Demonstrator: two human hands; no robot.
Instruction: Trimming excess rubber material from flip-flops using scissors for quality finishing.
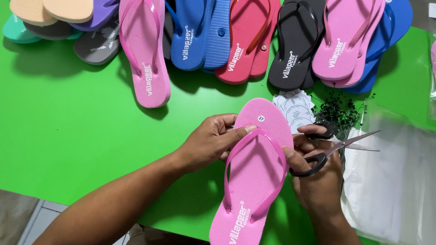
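Your left hand clamps the pink flip-flop by its left edge, thumb hooked over the strap near the toe post, so the sole stays flat and steady over the near edge of the green table. Your right hand braces the other side while its fingers sit through the black handles of the scissors, blades open and angled away to the right, clear of the strap. Just beyond the toe lie round paper stickers and a scatter of small black bits. Clear plastic bags wait at your right; more flip-flops line the far side.
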